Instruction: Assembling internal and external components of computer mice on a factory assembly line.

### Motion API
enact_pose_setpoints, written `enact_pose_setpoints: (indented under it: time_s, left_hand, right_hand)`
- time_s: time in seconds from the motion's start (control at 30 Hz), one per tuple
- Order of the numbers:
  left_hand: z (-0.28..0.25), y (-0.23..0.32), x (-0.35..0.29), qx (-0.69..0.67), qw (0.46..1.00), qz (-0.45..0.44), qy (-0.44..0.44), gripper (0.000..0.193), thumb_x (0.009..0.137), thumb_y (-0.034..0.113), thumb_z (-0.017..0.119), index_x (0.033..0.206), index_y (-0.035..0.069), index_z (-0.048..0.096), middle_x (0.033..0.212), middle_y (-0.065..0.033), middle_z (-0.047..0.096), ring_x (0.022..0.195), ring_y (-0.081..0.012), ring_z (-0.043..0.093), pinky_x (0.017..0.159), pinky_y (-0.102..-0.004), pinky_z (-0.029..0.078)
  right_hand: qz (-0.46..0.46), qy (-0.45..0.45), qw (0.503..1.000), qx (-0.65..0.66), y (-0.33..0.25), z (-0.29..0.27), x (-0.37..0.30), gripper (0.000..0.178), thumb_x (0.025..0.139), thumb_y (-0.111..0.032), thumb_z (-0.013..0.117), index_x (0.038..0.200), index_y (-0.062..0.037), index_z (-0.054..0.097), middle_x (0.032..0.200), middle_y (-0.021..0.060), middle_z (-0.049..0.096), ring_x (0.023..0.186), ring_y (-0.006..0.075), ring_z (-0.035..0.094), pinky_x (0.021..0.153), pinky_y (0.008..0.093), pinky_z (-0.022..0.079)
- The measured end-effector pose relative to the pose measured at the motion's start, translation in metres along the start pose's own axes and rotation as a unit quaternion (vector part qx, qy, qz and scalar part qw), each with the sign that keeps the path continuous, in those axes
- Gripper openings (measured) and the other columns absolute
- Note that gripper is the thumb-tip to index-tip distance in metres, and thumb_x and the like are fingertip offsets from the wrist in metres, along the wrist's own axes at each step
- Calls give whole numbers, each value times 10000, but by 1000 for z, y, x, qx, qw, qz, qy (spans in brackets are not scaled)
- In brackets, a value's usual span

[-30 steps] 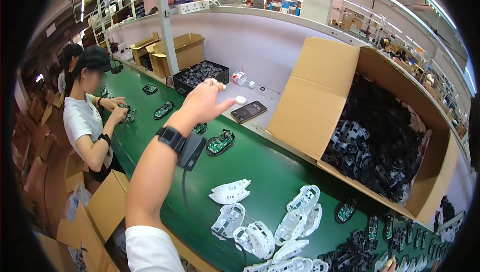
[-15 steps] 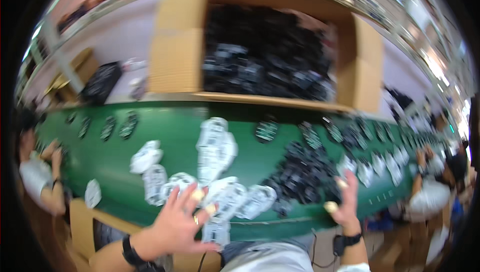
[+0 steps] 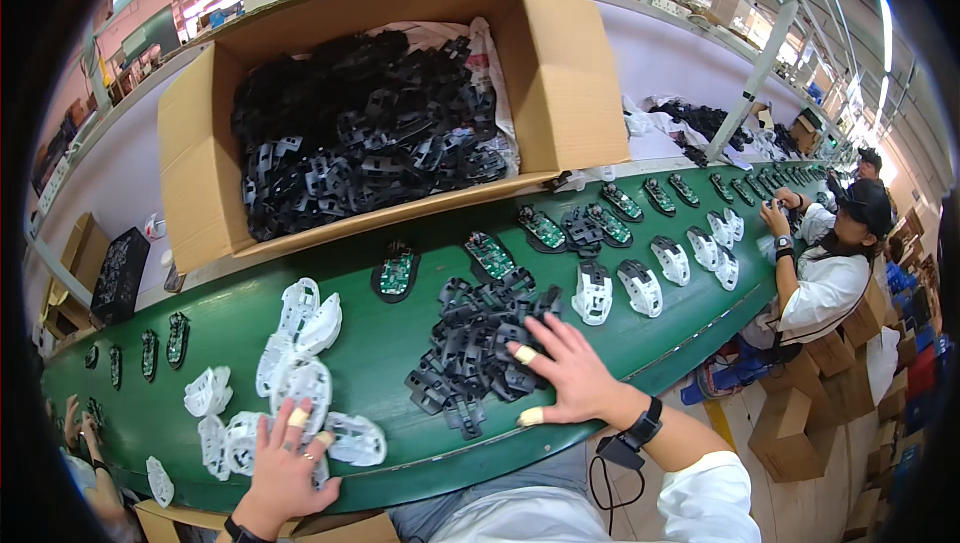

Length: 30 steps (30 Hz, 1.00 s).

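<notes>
My left hand (image 3: 283, 468) lies with spread fingers over the near end of a cluster of white plastic shells (image 3: 300, 383), its fingertips at one of them. My right hand (image 3: 572, 375) reaches to the right edge of a pile of black plastic parts (image 3: 470, 338), fingers apart, with nothing visibly held. Pale finger covers sit on some fingertips of both hands. Beyond the pile rest black mouse-shaped bases with green circuit boards (image 3: 397, 271). Several white shells with dark tops (image 3: 640, 288) stand in a row to the right.
A large open cardboard box (image 3: 575, 83) full of black parts stands behind the green conveyor belt (image 3: 390, 368). Along its far side runs a line of circuit-board bases. At the right a co-worker (image 3: 825, 263) works at the belt; another's hands (image 3: 85, 423) show at far left.
The view has swung to the right. My right hand has come to the edge of the black pile, while my left stays at the white shells.
</notes>
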<state>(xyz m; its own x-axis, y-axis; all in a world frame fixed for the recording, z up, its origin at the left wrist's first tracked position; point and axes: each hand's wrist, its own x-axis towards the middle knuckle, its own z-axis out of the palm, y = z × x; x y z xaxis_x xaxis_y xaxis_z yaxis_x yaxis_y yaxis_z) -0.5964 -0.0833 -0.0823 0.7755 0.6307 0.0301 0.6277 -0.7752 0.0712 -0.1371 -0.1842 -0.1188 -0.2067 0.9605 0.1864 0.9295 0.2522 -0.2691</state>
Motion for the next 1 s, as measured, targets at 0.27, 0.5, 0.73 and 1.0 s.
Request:
enact_pose_setpoints:
  time_s: [0.27, 0.5, 0.73, 1.0]
  left_hand:
    - [-1, -68, -18, 44, 996, -77, 20, 556, 611, 306, 763, 1111, 68, 700, 1576, -281, 380, 1471, -526, 301, 1136, -675, 285]
    - [-2, -114, -54, 84, 985, -146, 27, 602, 646, 218, 739, 1205, 18, 640, 1569, -311, 361, 1463, -541, 302, 1161, -630, 294]
    - [14, -108, -63, 98, 973, -169, 120, 656, 701, 138, 750, 1300, -51, 561, 1405, -290, 487, 1358, -535, 414, 1113, -592, 375]
    - [12, -69, -20, 74, 963, -175, 193, 560, 734, 127, 741, 1246, -35, 581, 1386, -284, 494, 1343, -519, 431, 1108, -586, 374]
  right_hand:
    - [-39, 13, 992, 120, -74, 52, 51, 955, 858, -625, 676, 1575, -91, 341, 1619, 380, 135, 1496, 570, 175, 1182, 676, 195]
    - [-44, 131, 984, 109, -55, -24, 120, 363, 748, -185, 714, 1092, -68, 693, 935, 135, 687, 909, 361, 662, 850, 480, 533]
    - [321, -114, 928, -150, 156, -67, 124, 618, 833, -267, 650, 1424, -115, 550, 1405, 207, 585, 1305, 399, 551, 1103, 451, 460]
    - [366, -116, 909, -161, 156, -52, 135, 552, 844, -258, 665, 1356, -63, 593, 1382, 235, 560, 1243, 443, 578, 1052, 466, 501]
